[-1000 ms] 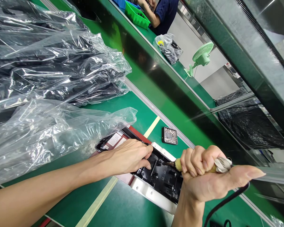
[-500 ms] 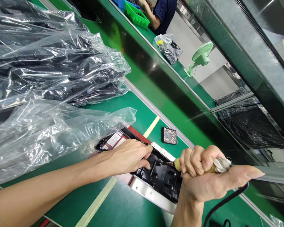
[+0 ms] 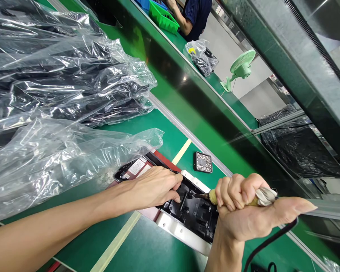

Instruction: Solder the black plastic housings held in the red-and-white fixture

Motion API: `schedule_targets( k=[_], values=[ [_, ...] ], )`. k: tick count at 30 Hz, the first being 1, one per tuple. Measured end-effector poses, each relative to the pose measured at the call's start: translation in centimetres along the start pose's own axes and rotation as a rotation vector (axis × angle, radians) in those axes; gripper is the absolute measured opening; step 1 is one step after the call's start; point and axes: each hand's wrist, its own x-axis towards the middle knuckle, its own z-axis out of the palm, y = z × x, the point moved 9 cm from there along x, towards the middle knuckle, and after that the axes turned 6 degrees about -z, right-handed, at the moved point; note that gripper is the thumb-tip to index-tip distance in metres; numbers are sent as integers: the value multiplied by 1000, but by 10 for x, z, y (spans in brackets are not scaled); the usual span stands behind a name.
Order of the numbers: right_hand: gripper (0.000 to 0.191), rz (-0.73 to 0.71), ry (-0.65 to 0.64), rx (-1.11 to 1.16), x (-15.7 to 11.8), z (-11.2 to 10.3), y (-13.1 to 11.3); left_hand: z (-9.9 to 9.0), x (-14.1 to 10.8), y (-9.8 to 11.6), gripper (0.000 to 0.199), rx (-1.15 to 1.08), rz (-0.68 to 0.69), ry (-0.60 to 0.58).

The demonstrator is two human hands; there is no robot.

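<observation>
My right hand [image 3: 243, 207] is wrapped round a soldering iron [image 3: 212, 197], its yellowish handle bound with white material at the rear and a black cord hanging below. Its thin dark tip points left into a black plastic housing [image 3: 191, 221], close to a small black post. My left hand [image 3: 158, 187] lies over the housing's left part with fingers curled and thumb near the index finger. What those fingers hold, if anything, is hidden. White blocks [image 3: 172, 226] flank the housing on a reddish-brown base, and a labelled panel [image 3: 136, 168] shows beyond my left wrist.
A small black tray [image 3: 203, 162] of tiny metal pieces stands behind the housing. Plastic-wrapped black items [image 3: 68, 79] pile up at left, their clear film reaching the labelled panel. A metal-edged green divider crosses behind. Beyond are a green fan [image 3: 240, 66], a green basket [image 3: 164, 19] and a co-worker [image 3: 197, 19].
Both my hands and the soldering iron stay practically in place. In the background, the co-worker's arm has shifted slightly.
</observation>
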Motion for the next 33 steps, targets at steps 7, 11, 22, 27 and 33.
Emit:
schedule_targets(
  k=[7,11,22,27,33],
  values=[
    [71,-5,1,14,-1,-1,0,-1,-1,1,24,-6,17,10],
    [72,-1,-10,8,-1,0,0,0,-2,0,25,-9,14,10],
    [73,-3,7,-11,-1,1,-1,0,0,-1,25,-8,13,13],
    [73,0,16,-3,0,1,-1,0,-1,0,24,-14,19,12],
    [72,-4,34,10,0,-1,0,-1,1,0,25,-16,9,10]
  ],
)
